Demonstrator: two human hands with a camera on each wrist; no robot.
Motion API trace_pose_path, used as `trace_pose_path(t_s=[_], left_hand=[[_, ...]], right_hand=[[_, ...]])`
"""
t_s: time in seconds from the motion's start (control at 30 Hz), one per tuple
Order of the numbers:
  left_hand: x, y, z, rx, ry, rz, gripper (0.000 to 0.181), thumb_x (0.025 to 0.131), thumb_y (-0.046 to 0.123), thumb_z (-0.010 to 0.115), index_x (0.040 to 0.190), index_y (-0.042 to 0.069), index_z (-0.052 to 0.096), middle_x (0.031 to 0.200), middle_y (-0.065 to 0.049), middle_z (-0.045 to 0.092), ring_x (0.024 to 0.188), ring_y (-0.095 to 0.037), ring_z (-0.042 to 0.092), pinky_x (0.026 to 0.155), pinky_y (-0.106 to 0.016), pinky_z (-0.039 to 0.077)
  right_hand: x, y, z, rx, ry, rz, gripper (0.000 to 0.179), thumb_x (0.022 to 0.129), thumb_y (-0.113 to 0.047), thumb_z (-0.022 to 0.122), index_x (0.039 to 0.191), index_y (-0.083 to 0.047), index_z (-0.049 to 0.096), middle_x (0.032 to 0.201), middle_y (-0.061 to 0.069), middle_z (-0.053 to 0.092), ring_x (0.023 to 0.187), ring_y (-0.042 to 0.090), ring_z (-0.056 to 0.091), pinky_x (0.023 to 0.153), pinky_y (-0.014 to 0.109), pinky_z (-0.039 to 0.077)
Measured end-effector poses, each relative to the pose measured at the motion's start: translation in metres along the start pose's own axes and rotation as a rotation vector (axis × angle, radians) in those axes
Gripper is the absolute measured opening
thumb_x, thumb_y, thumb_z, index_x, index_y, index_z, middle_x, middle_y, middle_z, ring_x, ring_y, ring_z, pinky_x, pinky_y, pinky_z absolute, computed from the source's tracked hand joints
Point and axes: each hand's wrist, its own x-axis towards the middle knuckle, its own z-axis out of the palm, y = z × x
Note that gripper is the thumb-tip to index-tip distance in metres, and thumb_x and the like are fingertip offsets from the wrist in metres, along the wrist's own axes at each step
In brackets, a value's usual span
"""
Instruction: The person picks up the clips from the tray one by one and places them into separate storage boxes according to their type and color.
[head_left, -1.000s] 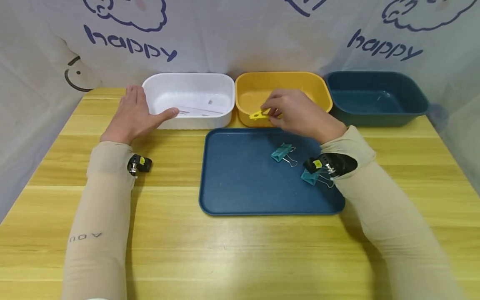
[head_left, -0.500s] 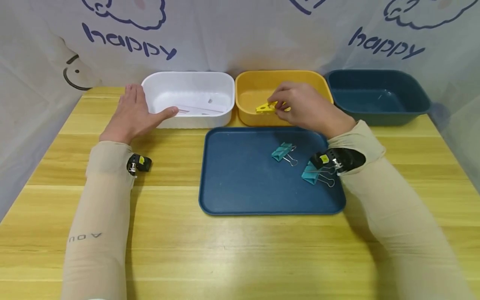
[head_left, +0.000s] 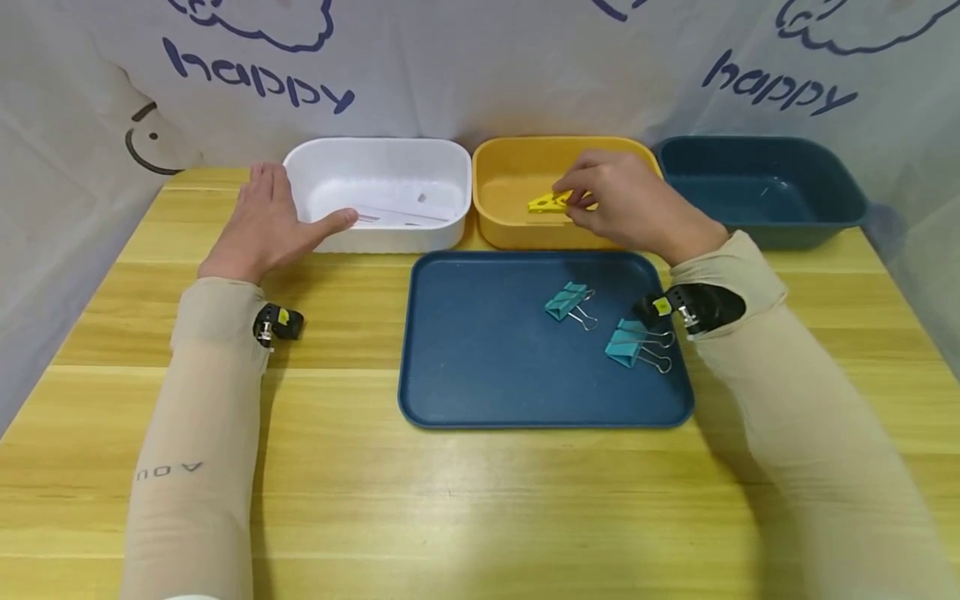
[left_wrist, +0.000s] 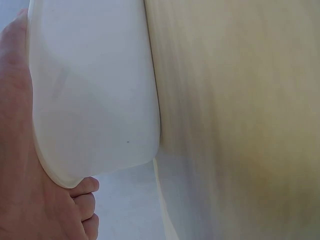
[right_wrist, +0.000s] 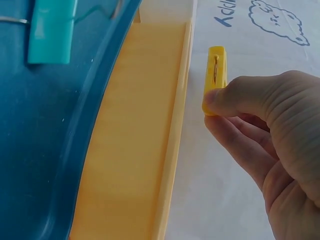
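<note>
The right hand (head_left: 630, 208) pinches a yellow clip (head_left: 549, 202) between thumb and fingertips and now holds it over the inside of the yellow bin (head_left: 504, 229), farther in than a second ago, when it hung at the bin's near rim. The left hand (head_left: 262, 225) has not moved, lying flat with fingers straight against the white bin (head_left: 375, 242). With the right forearm shifted back, both teal clips (head_left: 564, 302) show fully on the blue tray (head_left: 480, 367).

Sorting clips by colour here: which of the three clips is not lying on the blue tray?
The yellow clip: the right hand pinches it in the air over the yellow bin. The two teal clips both lie on the tray.
</note>
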Motion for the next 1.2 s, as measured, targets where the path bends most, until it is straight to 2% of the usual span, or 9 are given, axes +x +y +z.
trace_pose_path(t_s=[0.4, 0.8, 1.2], left_hand=[[0.000, 0.000, 0.000, -0.001, 0.008, 0.008, 0.132, 0.086, 0.090, 0.038, 0.161, -0.003, -0.019, 0.171, -0.026, -0.020, 0.160, -0.042, -0.020, 0.134, -0.057, -0.008], [0.000, -0.001, 0.001, -0.007, 0.019, 0.008, 0.131, 0.086, 0.089, 0.039, 0.162, -0.002, -0.016, 0.172, -0.026, -0.017, 0.161, -0.041, -0.020, 0.134, -0.057, -0.008], [-0.001, -0.001, 0.000, -0.008, 0.012, 0.005, 0.131, 0.086, 0.090, 0.039, 0.162, -0.002, -0.017, 0.172, -0.024, -0.018, 0.161, -0.041, -0.020, 0.134, -0.056, -0.008]], right_hand=[[0.005, 0.013, 0.005, -0.043, 0.026, 0.011, 0.037, 0.096, -0.005, 0.070, 0.133, 0.000, 0.068, 0.130, 0.020, 0.065, 0.109, 0.034, 0.071, 0.101, 0.049, 0.061], [0.013, 0.026, 0.006, -0.044, -0.011, 0.086, 0.039, 0.100, -0.007, 0.066, 0.138, 0.000, 0.065, 0.137, 0.021, 0.061, 0.114, 0.037, 0.066, 0.104, 0.050, 0.060], [0.018, 0.044, 0.010, -0.045, -0.025, 0.068, 0.038, 0.099, -0.005, 0.065, 0.135, 0.004, 0.066, 0.134, 0.025, 0.063, 0.111, 0.039, 0.068, 0.097, 0.052, 0.062]])
